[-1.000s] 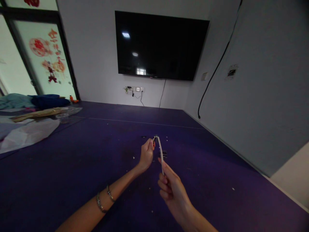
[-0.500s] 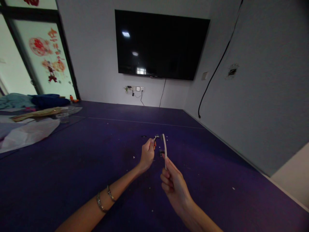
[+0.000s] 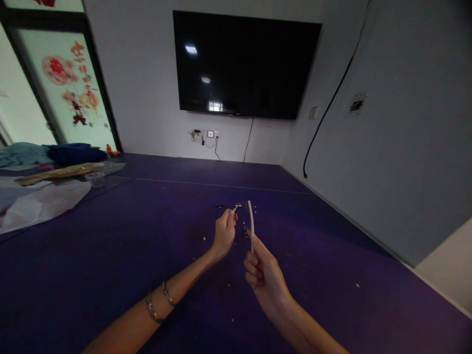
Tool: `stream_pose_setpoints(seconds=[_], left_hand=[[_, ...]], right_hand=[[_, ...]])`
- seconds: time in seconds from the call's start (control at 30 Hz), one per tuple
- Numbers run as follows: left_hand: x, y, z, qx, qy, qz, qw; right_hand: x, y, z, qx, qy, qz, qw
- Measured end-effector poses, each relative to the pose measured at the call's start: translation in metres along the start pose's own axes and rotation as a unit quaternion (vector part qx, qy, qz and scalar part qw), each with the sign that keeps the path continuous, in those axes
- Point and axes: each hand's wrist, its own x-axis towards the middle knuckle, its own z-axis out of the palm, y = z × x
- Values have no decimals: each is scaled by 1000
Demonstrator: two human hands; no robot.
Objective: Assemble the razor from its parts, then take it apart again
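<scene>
My left hand (image 3: 223, 237) is closed in a pinch around a small dark metal piece (image 3: 237, 207) that sticks out above its fingers. My right hand (image 3: 264, 280) is closed around the lower end of a thin white strip (image 3: 250, 221), which stands nearly upright just right of the metal piece, a small gap between them. Both hands hover above the purple carpet (image 3: 147, 246). Two bracelets (image 3: 158, 302) ring my left wrist.
Small dark parts (image 3: 245, 231) and pale crumbs lie on the carpet under the hands. A large black TV (image 3: 243, 64) hangs on the far wall above a socket (image 3: 208, 134). Crumpled plastic sheeting (image 3: 37, 204), a wooden board (image 3: 59, 173) and bundled cloth (image 3: 47, 153) lie at left.
The white strip's top has come apart from the metal piece in my left hand and swung right to stand upright. Both hands have lifted slightly.
</scene>
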Motion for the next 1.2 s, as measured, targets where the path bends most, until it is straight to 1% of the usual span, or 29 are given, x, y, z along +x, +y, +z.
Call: stream_pose_setpoints(seconds=[0.13,0.3,0.4,0.53,0.67,0.77,0.87,0.93,1.0,1.07,1.13,1.2], left_hand=[[-1,1,-1,14,3,6,1000],[-2,0,-1,0,-6,-3,1000],[-2,-1,0,-3,-9,-7,1000],[-1,-2,-1,1,-2,-8,1000],[-1,-1,0,1,-5,-14,1000],[-2,-1,0,2,-5,-11,1000],[-1,-1,0,-25,-6,-17,1000],[1,-1,0,-64,-12,-41,997],[4,-1,-1,-98,-22,-74,992],[5,0,-2,-121,-39,-104,986],[7,1,-2,-138,-50,-113,983],[8,2,-3,-147,-64,-105,981]], right_hand=[[-2,3,1,-4,5,31,1000],[0,0,2,24,-5,46,999],[0,0,4,32,0,50,998],[-4,4,5,15,15,53,998],[-1,2,4,23,2,38,999],[-1,3,4,24,3,41,999],[-6,6,6,12,8,54,998],[-7,2,7,7,0,53,999],[-3,-9,7,5,-18,25,1000],[8,-27,5,-9,-45,-30,999],[23,-47,1,-48,-69,-98,992],[42,-65,-8,-112,-66,-170,977]])
